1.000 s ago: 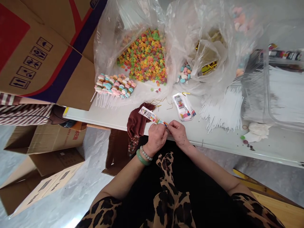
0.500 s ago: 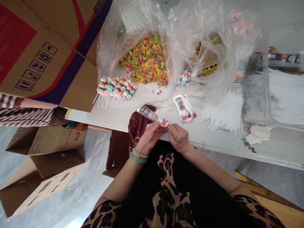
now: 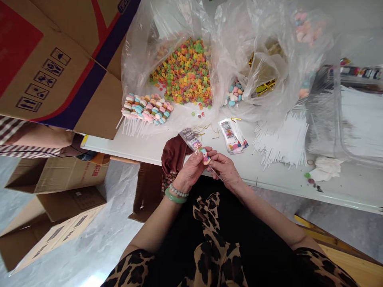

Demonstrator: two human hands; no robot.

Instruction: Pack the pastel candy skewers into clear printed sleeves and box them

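Observation:
Close to the table's front edge, my left hand [image 3: 190,170] pinches a small printed clear candy bag [image 3: 189,137] around a pastel candy stick [image 3: 206,154]. My right hand [image 3: 226,170] grips near the bag's lower end, where a thin white stick [image 3: 216,173] comes out between the fingers. The bag's flat upper part points up and left, away from me. Beyond my hands lie a pile of printed bags [image 3: 231,137] and some loose gold twist ties [image 3: 215,135].
Finished candy sticks [image 3: 146,108] lie at left by an open plastic bag of ring gummies [image 3: 187,75]. White sticks [image 3: 283,139], crumpled tissue [image 3: 327,168] and a clear bin [image 3: 360,119] are at right. A carton [image 3: 98,107] overhangs the left; a brown cloth [image 3: 173,153] hangs over the edge. Another person's arm [image 3: 44,135] shows.
The bag and candy have turned more upright and shifted slightly right. My right hand has moved a little downward, and the white stick now shows below the bag.

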